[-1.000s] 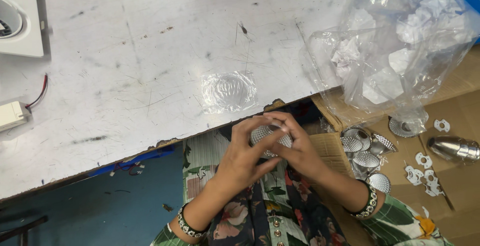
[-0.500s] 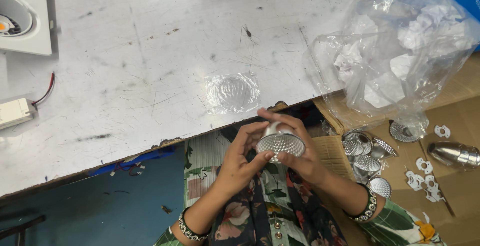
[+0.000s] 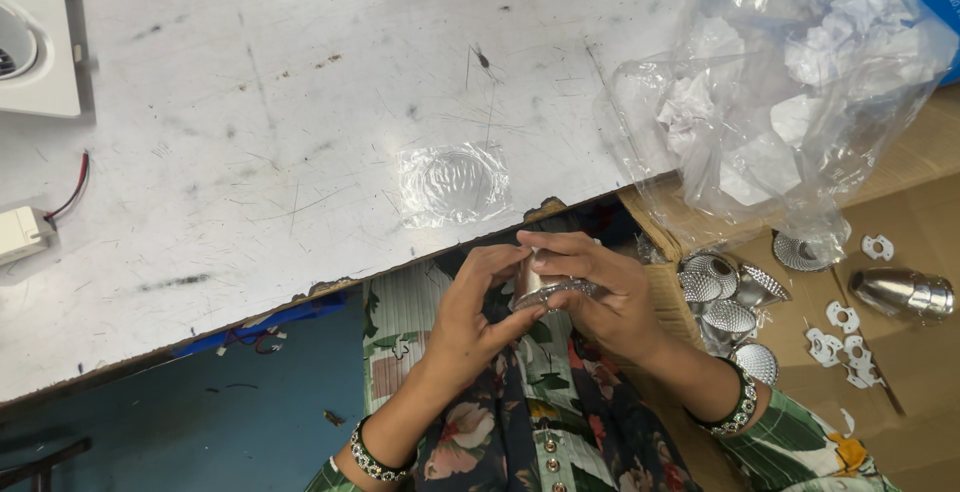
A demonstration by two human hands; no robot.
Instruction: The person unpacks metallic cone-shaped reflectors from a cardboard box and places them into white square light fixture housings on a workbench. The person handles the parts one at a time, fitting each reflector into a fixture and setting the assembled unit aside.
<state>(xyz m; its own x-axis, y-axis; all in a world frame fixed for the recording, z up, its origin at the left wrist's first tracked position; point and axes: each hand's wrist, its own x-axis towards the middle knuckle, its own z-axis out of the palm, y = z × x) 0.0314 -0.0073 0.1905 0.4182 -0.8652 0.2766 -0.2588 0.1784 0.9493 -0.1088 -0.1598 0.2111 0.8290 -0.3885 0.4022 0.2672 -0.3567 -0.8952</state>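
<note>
1. Scratched white surface (image 3: 300, 152) ends in a chipped edge just beyond the hands; bare room lies left of a clear wrapper (image 3: 455, 184).
2. A crumpled plastic bag (image 3: 770, 92) crowds the right.
3. The left hand (image 3: 475, 317) and right hand (image 3: 600, 297) each close their grip around a shiny metal reflector cup (image 3: 540, 285), held over the lap below the edge.

Both hands (image 3: 545, 297) gripping silver reflector cup (image 3: 540, 284), scratched white table (image 3: 300, 132), plastic bag (image 3: 780, 102)

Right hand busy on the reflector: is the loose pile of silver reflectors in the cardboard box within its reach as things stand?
Probably yes. The right hand lies just beside the pile of reflectors, nothing between them, though it and the left hand grip a silver reflector.
</note>
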